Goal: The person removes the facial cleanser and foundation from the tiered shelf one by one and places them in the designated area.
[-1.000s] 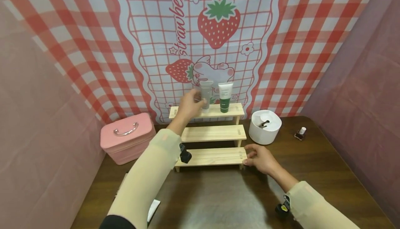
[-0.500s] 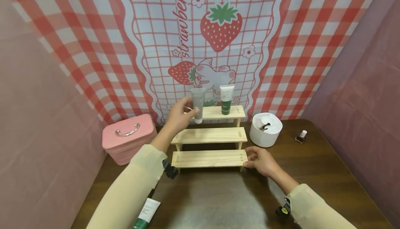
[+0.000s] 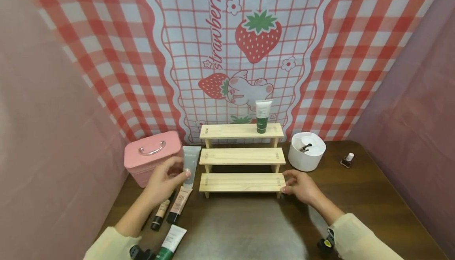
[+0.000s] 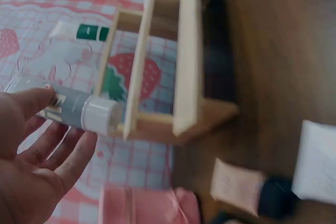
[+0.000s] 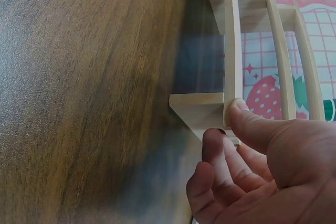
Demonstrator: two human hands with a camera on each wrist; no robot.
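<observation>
My left hand [image 3: 164, 182] holds a grey squeeze tube [image 3: 191, 165] with a white cap, between thumb and fingers. In the head view it is left of the three-tier wooden shelf [image 3: 241, 182]; in the left wrist view the white cap [image 4: 101, 115] points toward the shelf. My right hand [image 3: 302, 186] grips the right end of the lowest tier. The right wrist view has the thumb [image 5: 242, 109] against the board's edge, with fingers curled below. One white and green tube [image 3: 262, 117] stands upright on the top tier, toward the right.
A pink case [image 3: 151, 153] stands left of the shelf. On the table's left lie a beige tube [image 3: 180, 204], a slim black-capped tube [image 3: 161, 212] and another white-green tube [image 3: 172, 242]. At right are a white container [image 3: 306, 153] and a small bottle [image 3: 347, 159].
My left hand has taken the grey tube off the top tier and carried it left and down, beside the shelf. The right hand has stayed at the shelf's lower right end.
</observation>
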